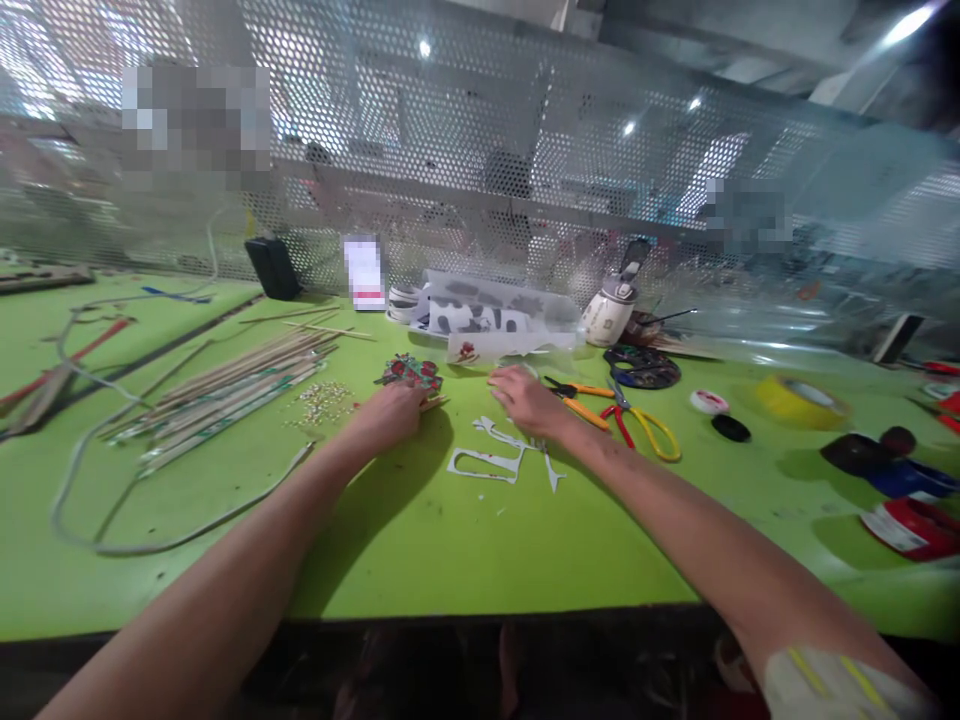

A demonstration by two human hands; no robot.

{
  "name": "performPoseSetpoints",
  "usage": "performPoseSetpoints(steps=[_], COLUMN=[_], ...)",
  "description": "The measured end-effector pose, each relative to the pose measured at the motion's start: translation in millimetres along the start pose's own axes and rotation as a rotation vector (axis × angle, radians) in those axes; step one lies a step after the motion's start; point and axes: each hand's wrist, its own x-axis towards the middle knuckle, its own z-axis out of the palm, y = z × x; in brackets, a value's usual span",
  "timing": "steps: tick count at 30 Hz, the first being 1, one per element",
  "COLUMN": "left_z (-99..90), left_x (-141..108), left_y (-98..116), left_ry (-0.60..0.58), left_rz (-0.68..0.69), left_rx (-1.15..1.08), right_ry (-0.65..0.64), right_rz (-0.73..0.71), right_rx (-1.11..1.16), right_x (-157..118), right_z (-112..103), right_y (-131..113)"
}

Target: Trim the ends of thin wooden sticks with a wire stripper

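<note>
My left hand (391, 412) is at a small pile of red and green pieces (412, 372), its fingers closed round something thin like a stick end; what they hold is mostly hidden. To the right, my right hand (525, 398) rests low over the table with bent fingers, beside a small pale round item (519, 364); whether it grips that item is unclear. White cut paper scraps (487, 463) lie just in front of my right hand. Orange-handled pliers (585, 412) and scissors with red and yellow handles (652, 432) lie right of it.
Long thin sticks (225, 385), small pale bits (324, 402) and a looping cable (187, 548) lie left. Behind are a phone (365, 272), printed sheets (487, 315) and a white bottle (609, 316). Tape rolls (802, 402) and a red roll (911, 528) sit right.
</note>
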Motion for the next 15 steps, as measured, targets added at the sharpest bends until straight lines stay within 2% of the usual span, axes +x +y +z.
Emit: performPoseSetpoints(steps=[2, 5, 10, 12, 15], left_z=[0.4, 2.7, 7.6, 9.2, 11.3], left_x=[0, 0, 4, 5, 7], left_y=[0, -2, -6, -7, -9], left_ry=[0.010, 0.025, 0.029, 0.029, 0.040], left_rz=[0.009, 0.013, 0.004, -0.001, -0.006], left_rx=[-0.006, -0.023, -0.058, -0.075, -0.102], right_ry=[-0.037, -0.054, -0.042, 0.011, 0.137], right_rz=[-0.025, -0.012, 0.027, 0.101, 0.270], right_rx=[0.052, 0.120, 0.268, 0.320, 0.366], right_x=[4, -7, -45, -52, -51], right_z=[12, 21, 13, 7, 1], right_y=[-11, -26, -47, -41, -15])
